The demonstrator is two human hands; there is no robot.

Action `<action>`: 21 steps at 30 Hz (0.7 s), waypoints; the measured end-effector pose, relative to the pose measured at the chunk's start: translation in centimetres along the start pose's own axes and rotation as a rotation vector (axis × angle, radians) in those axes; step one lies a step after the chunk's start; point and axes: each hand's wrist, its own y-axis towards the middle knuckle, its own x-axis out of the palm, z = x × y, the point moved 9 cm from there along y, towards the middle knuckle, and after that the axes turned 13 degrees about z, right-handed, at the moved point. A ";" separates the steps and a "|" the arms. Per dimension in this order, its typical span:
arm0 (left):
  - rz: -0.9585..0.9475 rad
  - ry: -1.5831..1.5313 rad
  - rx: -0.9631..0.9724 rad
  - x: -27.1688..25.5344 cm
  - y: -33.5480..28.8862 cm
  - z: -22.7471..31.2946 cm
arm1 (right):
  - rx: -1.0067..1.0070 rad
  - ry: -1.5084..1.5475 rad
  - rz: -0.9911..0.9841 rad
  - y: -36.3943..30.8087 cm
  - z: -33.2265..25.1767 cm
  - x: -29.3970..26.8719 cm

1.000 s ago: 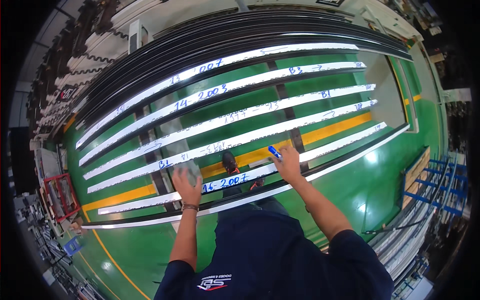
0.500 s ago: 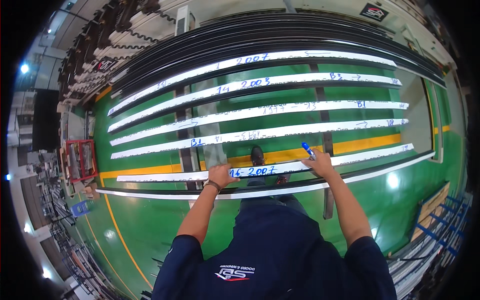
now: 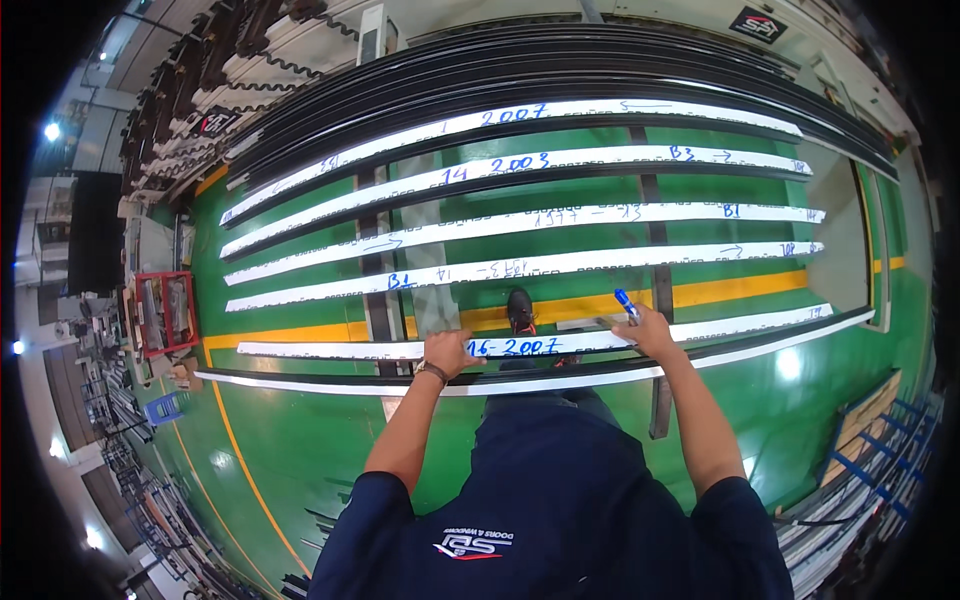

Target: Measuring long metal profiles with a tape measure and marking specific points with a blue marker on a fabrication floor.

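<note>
1. Grasping the strip (image 3: 515, 347) from above, the left grip (image 3: 450, 353) is closed over it, left of the blue writing.
2. The right grip (image 3: 645, 332) is closed on a pen (image 3: 624, 300); it also overlaps the strip, but I cannot tell its pressure.
3. The strip passes under both, just beside the bar (image 3: 530, 385) nearest the body.

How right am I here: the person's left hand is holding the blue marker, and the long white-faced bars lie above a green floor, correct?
One thing is off: the head view shows the blue marker in the right hand, not the left hand. The long white-faced bars do lie above a green floor.
</note>
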 end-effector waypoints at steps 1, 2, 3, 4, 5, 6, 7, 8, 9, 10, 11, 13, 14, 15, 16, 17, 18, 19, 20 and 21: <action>0.000 0.004 0.002 0.1 0.0 0.0 | -0.001 0.018 0.018 0.0 0.3 0.1; -0.001 -0.001 -0.003 0.1 0.1 -0.1 | -0.002 0.035 0.036 -0.1 0.6 0.2; -0.005 -0.010 -0.005 0.1 0.2 0.1 | -0.013 0.020 0.044 -0.1 0.7 0.2; -0.009 -0.018 -0.007 0.0 0.3 0.2 | -0.024 0.005 0.053 0.1 0.7 0.2; -0.010 -0.003 -0.002 -0.2 0.2 0.1 | -0.034 -0.009 0.062 0.1 0.7 0.2; -0.018 0.007 0.000 -0.5 0.2 0.3 | -0.033 0.012 0.057 0.2 0.7 0.0; -0.028 0.012 0.007 -0.5 0.3 0.5 | -0.030 0.030 0.056 -0.1 0.5 -0.2; -0.037 0.018 0.014 -0.5 0.3 0.5 | -0.025 0.047 0.056 -0.2 0.1 -0.3; -0.047 0.022 0.025 -0.2 0.3 0.4 | -0.015 -0.008 0.033 -0.4 -0.7 -0.8; -0.005 0.008 0.050 -0.4 0.3 0.6 | -0.080 -0.003 0.080 -0.4 -0.4 -0.6; 0.061 0.014 0.111 0.3 0.0 0.1 | -0.020 0.083 0.036 -0.5 -0.3 -0.7; 0.031 -0.074 0.097 1.5 -0.2 -0.8 | -0.185 0.109 0.143 -0.2 0.5 0.0; -0.032 -0.025 0.031 1.8 -0.4 -0.7 | -0.178 0.004 0.095 0.2 0.3 -0.1; -0.015 -0.031 0.045 1.3 -0.3 0.0 | -0.186 -0.051 0.056 0.5 2.0 1.0; -0.002 -0.048 0.013 1.0 -0.4 0.3 | -0.187 0.006 0.092 0.7 2.4 1.1; -0.017 -0.032 -0.005 0.2 -0.3 1.2 | -0.155 -0.023 0.074 0.8 3.1 1.4; 0.006 -0.029 0.006 0.4 -0.3 1.1 | -0.141 -0.026 0.068 0.5 3.3 1.0; 0.009 -0.019 0.014 0.6 -0.4 0.7 | -0.136 -0.023 0.057 0.4 2.8 1.1; 0.012 -0.009 0.020 1.0 -0.2 0.5 | -0.132 -0.020 0.045 0.3 2.5 0.9; 0.017 -0.013 0.002 0.8 -0.4 0.4 | -0.112 -0.033 0.026 0.1 2.6 1.1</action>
